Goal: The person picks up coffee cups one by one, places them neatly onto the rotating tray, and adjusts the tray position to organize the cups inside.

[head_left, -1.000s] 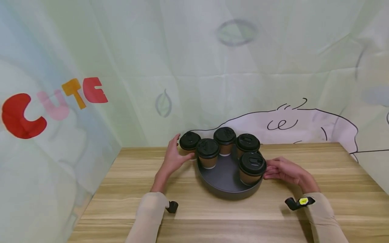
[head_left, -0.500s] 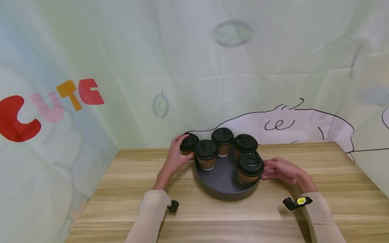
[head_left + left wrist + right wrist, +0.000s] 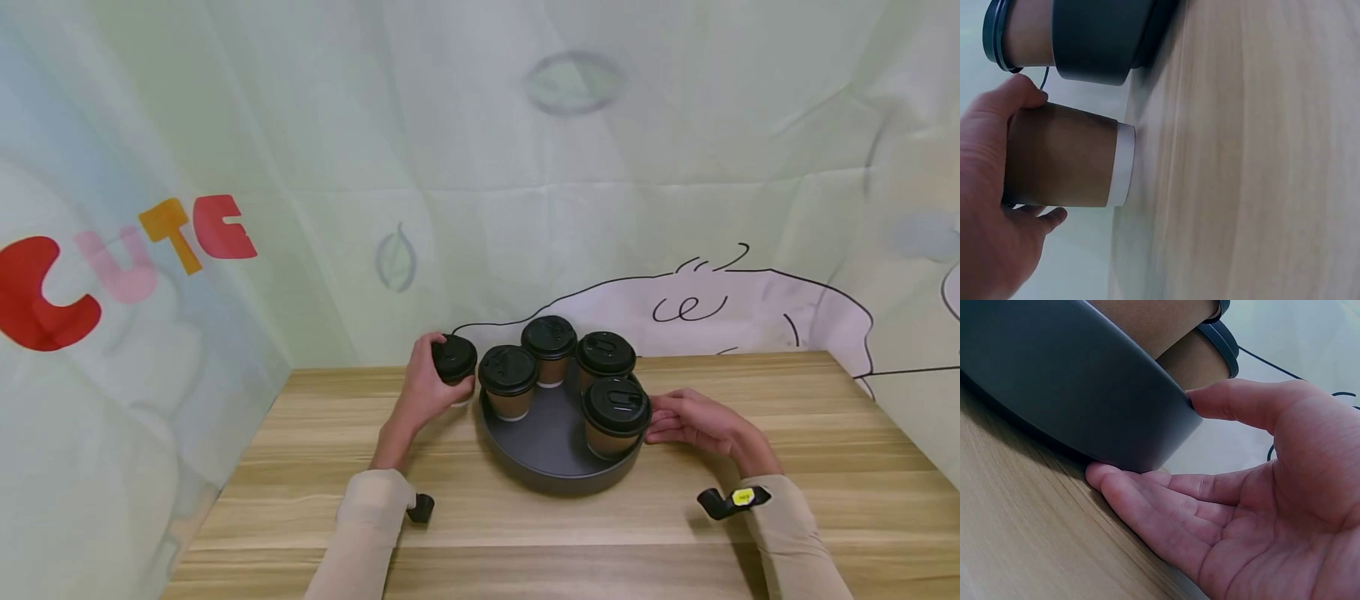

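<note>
My left hand (image 3: 426,385) grips a brown paper coffee cup (image 3: 1063,156) with a black lid (image 3: 454,358), left of the round dark grey tray (image 3: 551,471). Thumb and fingers wrap around its sleeve in the left wrist view, and its white base is close to the tabletop. The cup is upright and apart from the tray. At the tray's right side, my right hand (image 3: 1229,487) holds the tray's wall (image 3: 1085,387), thumb at the rim and fingertips at the lower edge. Several similar lidded cups stand in the tray, including one at front right (image 3: 615,417) and one at left (image 3: 510,382).
The tray rests on a light wood table (image 3: 315,517). Behind the table hangs a pale printed cloth (image 3: 480,208), close to the table's back edge.
My left hand has closed around the cup at the far left and moved it leftward and slightly nearer, widening its gap from the tray. The right hand stays at the tray.
</note>
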A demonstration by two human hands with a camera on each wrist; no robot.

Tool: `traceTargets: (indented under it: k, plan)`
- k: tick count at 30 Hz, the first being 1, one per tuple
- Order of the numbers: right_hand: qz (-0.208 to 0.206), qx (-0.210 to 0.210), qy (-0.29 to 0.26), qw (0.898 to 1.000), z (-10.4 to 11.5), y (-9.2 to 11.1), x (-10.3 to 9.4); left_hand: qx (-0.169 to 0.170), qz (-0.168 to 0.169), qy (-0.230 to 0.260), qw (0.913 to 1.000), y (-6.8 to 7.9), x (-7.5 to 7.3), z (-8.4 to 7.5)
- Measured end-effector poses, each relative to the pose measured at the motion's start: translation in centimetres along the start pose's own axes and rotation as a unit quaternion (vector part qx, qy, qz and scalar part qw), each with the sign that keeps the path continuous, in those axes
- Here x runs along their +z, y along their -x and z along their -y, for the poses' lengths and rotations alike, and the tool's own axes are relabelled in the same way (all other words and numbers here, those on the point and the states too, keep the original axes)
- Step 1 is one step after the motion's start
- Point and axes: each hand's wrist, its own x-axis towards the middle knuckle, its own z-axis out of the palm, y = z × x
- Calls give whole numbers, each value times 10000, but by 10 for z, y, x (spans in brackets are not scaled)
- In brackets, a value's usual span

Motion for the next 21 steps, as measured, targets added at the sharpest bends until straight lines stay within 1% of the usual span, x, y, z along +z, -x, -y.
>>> traceTargets:
  k: [2,5,8,11,21]
  plan:
    - [-3,-4,-3,10000,0,0,0,-64,26,-60,10000,1,0,1]
    - [18,-23,-5,10000,0,0,-1,-273,15,-125,9995,1,1,0]
    - [45,-41,7,10000,0,0,-1,-554,-102,-184,9982,1,3,-1]
    - [62,-55,20,10000,-1,0,-2,-735,-264,-171,9968,0,5,-2]
    - [120,-84,56,9999,-1,0,-2,-953,-710,218,9927,3,9,-1]
